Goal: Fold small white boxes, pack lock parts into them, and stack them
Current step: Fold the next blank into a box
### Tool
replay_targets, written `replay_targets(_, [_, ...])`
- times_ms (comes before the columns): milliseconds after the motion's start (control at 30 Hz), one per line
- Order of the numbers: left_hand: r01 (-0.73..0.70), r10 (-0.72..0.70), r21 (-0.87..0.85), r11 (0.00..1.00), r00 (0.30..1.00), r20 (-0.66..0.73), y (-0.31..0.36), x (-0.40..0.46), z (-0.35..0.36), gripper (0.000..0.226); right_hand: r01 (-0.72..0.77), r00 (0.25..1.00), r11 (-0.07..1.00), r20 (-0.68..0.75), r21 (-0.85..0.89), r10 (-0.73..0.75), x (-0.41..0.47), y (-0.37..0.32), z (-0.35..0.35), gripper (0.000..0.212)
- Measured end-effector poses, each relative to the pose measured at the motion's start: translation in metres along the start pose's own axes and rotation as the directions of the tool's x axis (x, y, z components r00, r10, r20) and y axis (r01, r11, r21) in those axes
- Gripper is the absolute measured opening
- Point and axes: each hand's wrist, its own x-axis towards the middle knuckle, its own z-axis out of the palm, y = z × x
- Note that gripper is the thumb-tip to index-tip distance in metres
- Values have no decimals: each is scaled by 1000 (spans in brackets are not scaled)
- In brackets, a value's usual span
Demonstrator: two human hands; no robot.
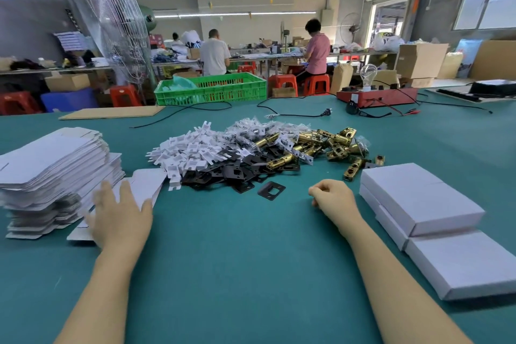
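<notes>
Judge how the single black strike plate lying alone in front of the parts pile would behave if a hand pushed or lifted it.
The black strike plate looks like thin flat metal, so it is probably stiff and would not flop. Lying flat on the green table, it should slide, not roll. Being so low, its edge may be awkward to pinch.

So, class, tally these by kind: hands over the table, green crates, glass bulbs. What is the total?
Hands: 2, left hand and right hand
green crate: 1
glass bulb: 1
Total: 4
</notes>
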Motion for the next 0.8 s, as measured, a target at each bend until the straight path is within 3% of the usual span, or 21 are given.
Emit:
replay_targets(133, [75, -98, 107, 991, 969, 228, -14, 0, 6, 63, 56, 997, 995, -42, -84, -59, -5, 6, 7, 17])
replay_targets(300, [38, -83, 307, 951, 987, 136, -3, -2, 7, 52, 87, 993, 992, -66, -96, -94, -7, 5, 8, 17])
replay_targets(400, [51, -97, 291, 955, 985, 144, 2, -5, 7, 49, 77, 994, 994, -68, -82, -83, -8, 5, 7, 17])
replay_targets(500, [26, -28, 220, 975, 1000, 6, 8, -8, 8, 46, 80, 995, 993, -53, -89, -85, -9, 5, 7, 17])
replay_targets(567, [-69, 77, 55, 996, 981, -176, 18, -13, 6, 39, 80, 995, 993, -56, -82, -84, -9, 6, 7, 17])
replay_targets(633, [-239, 211, -46, 970, 920, -329, 31, -20, 5, 24, 88, 993, 994, -68, -72, -93, -9, 6, 7, 18])
replay_targets(700, [-421, 376, -30, 907, 838, -397, 48, -30, 7, 17, 124, 989, 991, -69, -53, -128, -9, 5, 7, 23])
replay_targets(800, [-659, 596, -4, 752, 681, -425, 84, -61, 13, 32, 251, 967, 968, -39, 12, -250, -19, -2, 8, 54])
